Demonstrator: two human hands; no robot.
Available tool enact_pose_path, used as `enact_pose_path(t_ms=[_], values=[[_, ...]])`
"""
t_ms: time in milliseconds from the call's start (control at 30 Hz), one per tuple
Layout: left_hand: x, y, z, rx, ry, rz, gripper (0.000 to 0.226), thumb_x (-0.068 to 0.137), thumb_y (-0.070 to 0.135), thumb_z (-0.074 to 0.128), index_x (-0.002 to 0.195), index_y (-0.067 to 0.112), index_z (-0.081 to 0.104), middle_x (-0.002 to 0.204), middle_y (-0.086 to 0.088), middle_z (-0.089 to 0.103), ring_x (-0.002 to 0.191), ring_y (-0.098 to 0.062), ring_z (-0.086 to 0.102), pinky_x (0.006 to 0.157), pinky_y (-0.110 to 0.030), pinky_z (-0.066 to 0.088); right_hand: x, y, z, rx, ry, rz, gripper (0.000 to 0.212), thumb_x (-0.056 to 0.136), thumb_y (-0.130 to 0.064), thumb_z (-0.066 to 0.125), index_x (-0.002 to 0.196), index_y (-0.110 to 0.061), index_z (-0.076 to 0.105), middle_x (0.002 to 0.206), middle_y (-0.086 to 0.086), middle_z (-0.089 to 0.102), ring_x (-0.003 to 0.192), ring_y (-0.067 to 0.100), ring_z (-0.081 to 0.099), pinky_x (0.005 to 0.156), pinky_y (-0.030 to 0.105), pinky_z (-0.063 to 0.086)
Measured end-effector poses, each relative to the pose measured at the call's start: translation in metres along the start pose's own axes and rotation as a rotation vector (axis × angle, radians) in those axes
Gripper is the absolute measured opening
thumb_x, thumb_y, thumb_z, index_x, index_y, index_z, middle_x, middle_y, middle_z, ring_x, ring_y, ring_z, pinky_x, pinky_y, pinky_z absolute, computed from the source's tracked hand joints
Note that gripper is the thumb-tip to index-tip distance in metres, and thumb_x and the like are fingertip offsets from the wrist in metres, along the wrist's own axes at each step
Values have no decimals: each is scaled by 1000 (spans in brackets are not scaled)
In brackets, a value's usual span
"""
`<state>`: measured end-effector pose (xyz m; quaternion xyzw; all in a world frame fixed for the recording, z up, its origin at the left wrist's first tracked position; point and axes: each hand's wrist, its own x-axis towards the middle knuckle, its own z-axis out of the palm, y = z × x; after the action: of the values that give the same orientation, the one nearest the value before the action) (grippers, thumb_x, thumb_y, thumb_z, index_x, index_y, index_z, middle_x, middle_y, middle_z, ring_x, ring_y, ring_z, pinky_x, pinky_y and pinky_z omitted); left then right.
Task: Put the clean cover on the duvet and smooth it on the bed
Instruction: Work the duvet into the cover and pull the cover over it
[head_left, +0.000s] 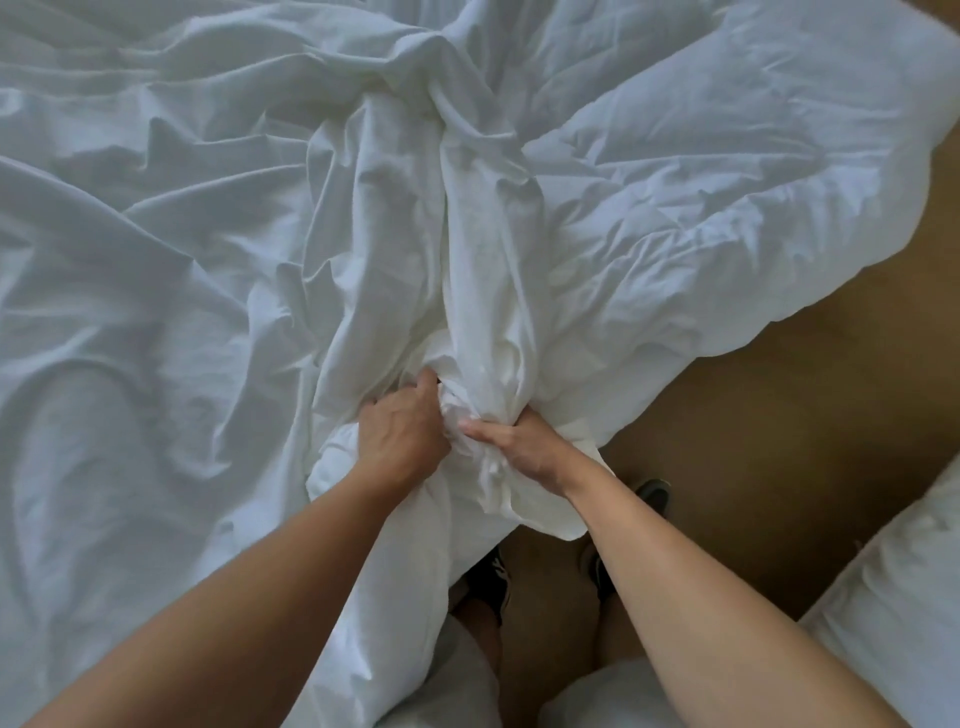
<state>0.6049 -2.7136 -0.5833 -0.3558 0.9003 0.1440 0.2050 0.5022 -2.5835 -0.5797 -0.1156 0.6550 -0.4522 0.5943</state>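
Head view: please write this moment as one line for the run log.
left hand: grips bunched cover | right hand: grips same bunch | duvet: rumpled, right of bunch | cover: not yet smoothed

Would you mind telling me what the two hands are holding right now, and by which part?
The left hand and the right hand both grip the white cover, side by side, by a gathered bunch at its near end.

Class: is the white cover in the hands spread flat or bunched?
Bunched. The left hand and right hand grip the cover gathered into a thick, creased rope.
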Motion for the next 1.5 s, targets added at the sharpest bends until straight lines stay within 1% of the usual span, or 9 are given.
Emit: enact_pose_path(t_ms=[67, 200, 500, 700, 867, 1033, 1167, 1333, 1500], values=[[-7, -4, -11, -53, -46, 25, 36, 83, 24, 60, 115, 21, 46, 98, -6, 66, 93, -33, 64, 73, -36, 40, -5, 6, -4, -71, -27, -11, 23, 93, -39, 70, 112, -44, 59, 118, -17, 66, 112, -3, 60, 99, 20, 48], [-25, -12, -38, 13, -67, 131, 39, 79, 18, 59, 117, 26, 54, 101, -2, 66, 97, -30, 62, 70, -32, 36, -7, 27, -25, -69, 105, -9, 29, 87, -58, 68, 113, -47, 59, 119, -17, 67, 115, 7, 61, 106, 34, 48], [-35, -17, -54, 129, -105, 232, 27, 72, 15, 56, 96, 28, 56, 71, 8, 50, 79, -26, 62, 59, -32, 40, -17, -1, -136, -287, 401, -87, 48, 82, -64, 69, 116, -30, 66, 103, -17, 66, 101, 11, 63, 90, 31, 50], [-38, -23, -49, 112, -134, 166, 28, 68, 18, 51, 93, 30, 53, 75, 5, 60, 82, -24, 64, 60, -34, 48, -30, -68, -250, -667, 661, -59, 63, 79, -79, 57, 82, -16, 63, 79, -2, 64, 75, 18, 62, 64, 31, 46], [-40, 2, -35, 105, -196, 117, 32, 70, 21, 47, 102, 29, 49, 90, 5, 64, 98, -23, 64, 69, -33, 47, -19, -114, -312, -615, 876, -47, 80, 72, -86, 59, 89, -9, 68, 80, 3, 64, 79, 24, 62, 71, 35, 49], [-25, 58, -32, 45, -332, 119, 51, 72, 45, 53, 120, 31, 39, 121, 5, 54, 117, -23, 54, 93, -36, 44, 6, -109, -309, -437, 737, 74, 82, 67, -84, 66, 106, -12, 66, 97, 2, 67, 89, 25, 64, 84, 38, 53], [19, 147, -36, 4, -88, 187, 90, 63, 73, 63, 134, 25, 35, 131, 0, 34, 123, -26, 37, 102, -41, 38, 1, -91, -309, -141, 555, 78, 83, 65, -81, 70, 119, -18, 67, 113, 4, 73, 97, 25, 70, 94, 44, 55], [78, 233, -12, 113, 106, 185, 104, 60, 43, 77, 144, 16, 22, 144, -11, 24, 133, -37, 24, 110, -62, 25, -20, -75, -332, 648, 131, 85, 75, 82, -79, 45, 130, -27, 68, 133, 10, 66, 117, 32, 66, 101, 49, 48], [121, 249, 10, 274, 105, 159, 95, 79, 43, 69, 153, 15, 17, 148, -15, 31, 132, -42, 34, 109, -59, 29, -25, -38, -323, 508, -144, 274, 45, 94, -46, 57, 123, -14, 69, 123, 12, 69, 108, 31, 67, 95, 45, 54]])
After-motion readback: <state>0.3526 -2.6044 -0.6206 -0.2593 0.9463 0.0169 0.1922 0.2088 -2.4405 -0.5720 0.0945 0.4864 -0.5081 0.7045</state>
